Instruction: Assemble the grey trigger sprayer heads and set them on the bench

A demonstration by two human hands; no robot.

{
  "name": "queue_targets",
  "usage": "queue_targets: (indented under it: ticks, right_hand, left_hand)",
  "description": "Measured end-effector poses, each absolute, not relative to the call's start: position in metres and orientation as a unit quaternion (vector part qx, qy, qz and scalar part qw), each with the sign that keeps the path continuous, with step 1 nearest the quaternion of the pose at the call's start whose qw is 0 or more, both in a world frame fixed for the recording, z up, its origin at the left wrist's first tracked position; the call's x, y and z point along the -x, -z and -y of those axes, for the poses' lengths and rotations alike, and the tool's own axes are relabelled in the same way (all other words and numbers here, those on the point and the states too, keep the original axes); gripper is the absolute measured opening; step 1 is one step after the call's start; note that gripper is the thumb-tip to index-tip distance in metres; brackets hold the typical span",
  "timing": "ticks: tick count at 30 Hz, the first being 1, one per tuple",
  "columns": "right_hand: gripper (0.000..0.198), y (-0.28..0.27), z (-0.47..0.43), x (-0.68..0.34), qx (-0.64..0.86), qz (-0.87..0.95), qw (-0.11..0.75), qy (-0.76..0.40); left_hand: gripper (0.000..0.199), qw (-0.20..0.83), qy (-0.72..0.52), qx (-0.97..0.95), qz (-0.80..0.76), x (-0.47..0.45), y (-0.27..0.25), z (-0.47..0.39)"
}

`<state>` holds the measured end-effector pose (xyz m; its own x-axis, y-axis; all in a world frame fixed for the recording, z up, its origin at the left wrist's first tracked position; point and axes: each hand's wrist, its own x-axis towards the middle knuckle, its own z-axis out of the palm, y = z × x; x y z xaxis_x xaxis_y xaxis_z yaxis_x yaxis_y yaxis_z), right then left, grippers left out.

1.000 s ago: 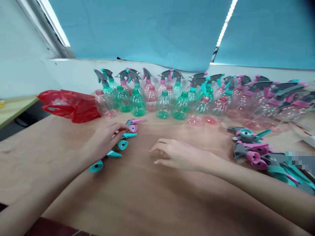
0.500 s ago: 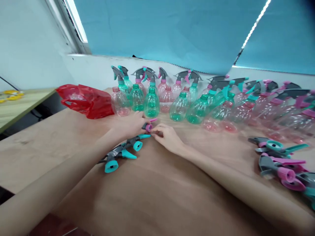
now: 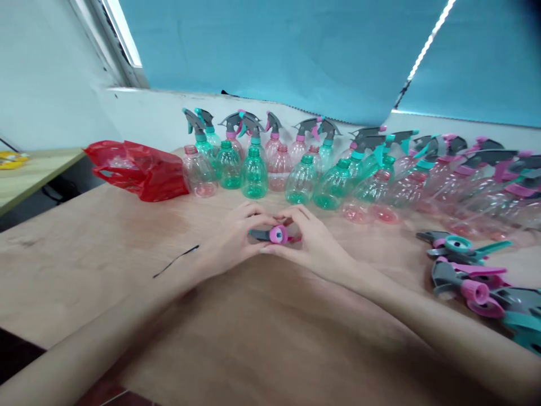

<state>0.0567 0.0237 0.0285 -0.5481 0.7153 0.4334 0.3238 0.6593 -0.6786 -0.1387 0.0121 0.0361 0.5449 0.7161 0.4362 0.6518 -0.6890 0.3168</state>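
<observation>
A grey spray trigger head (image 3: 261, 234) with a pink collar (image 3: 278, 234) lies between my hands at the middle of the wooden table, the collar's opening facing me. My left hand (image 3: 232, 239) curls round its grey end. From the other side my right hand (image 3: 315, 242) closes about the pink collar, and a bit of pink lever shows inside its fingers. The fingertips of both hands meet around the piece. A thin black strip (image 3: 175, 262) lies by my left wrist.
Clear pink and green bottles (image 3: 254, 177), some topped with spray heads, line the back along the wall. Loose spray heads (image 3: 469, 285) are piled at the right. A red plastic bag (image 3: 139, 172) sits at the back left. Another table (image 3: 46, 169) stands beyond it.
My hands have come together around the pink-collared spray head, and my right hand now encloses it. The teal-collared heads by my left forearm no longer show there. The view has shifted slightly.
</observation>
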Motion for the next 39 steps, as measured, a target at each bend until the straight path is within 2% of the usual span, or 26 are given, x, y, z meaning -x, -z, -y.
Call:
queue_targets:
  ticks: [5,9,13,22,26,29,32,35,36,39]
  right_hand:
    - [0.032,-0.022,-0.024,-0.055,0.301,0.835,0.327,-0.323]
    - [0.025,-0.025,-0.023,-0.064,0.318,0.830,0.323,-0.326]
    - [0.020,-0.030,-0.015,-0.085,0.341,0.825,0.321,-0.315]
    - [0.019,-0.040,0.012,-0.143,0.393,0.825,0.324,-0.244]
    - [0.020,-0.041,0.022,-0.171,0.424,0.830,0.312,-0.182]
    - [0.018,-0.044,0.024,-0.187,0.441,0.826,0.305,-0.174]
    - [0.015,-0.048,0.022,-0.195,0.439,0.825,0.297,-0.195]
    - [0.022,-0.050,0.022,-0.196,0.445,0.802,0.307,-0.254]
    - [0.026,-0.051,0.023,-0.195,0.451,0.786,0.313,-0.285]
    - [0.029,-0.054,0.026,-0.192,0.439,0.755,0.297,-0.386]
  left_hand:
    - [0.027,0.104,-0.257,-0.860,-0.427,0.152,-0.048,-0.002]
    - [0.029,0.106,-0.238,-0.803,-0.536,0.186,-0.047,0.004]
    - [0.032,0.121,-0.220,-0.799,-0.547,0.200,-0.034,0.001]
    - [0.028,0.068,-0.214,-0.842,-0.490,0.098,-0.007,-0.011]
    - [0.024,0.065,-0.238,-0.852,-0.461,0.057,-0.014,-0.012]
    - [0.025,0.057,-0.305,-0.845,-0.436,0.036,-0.031,-0.004]
    - [0.025,0.057,-0.330,-0.867,-0.368,0.017,-0.043,0.009]
    - [0.052,0.093,-0.288,-0.886,-0.352,0.002,-0.039,0.019]
    - [0.054,0.112,-0.283,-0.882,-0.359,-0.001,-0.035,0.022]
    - [0.033,0.167,-0.282,-0.865,-0.381,-0.005,-0.021,0.025]
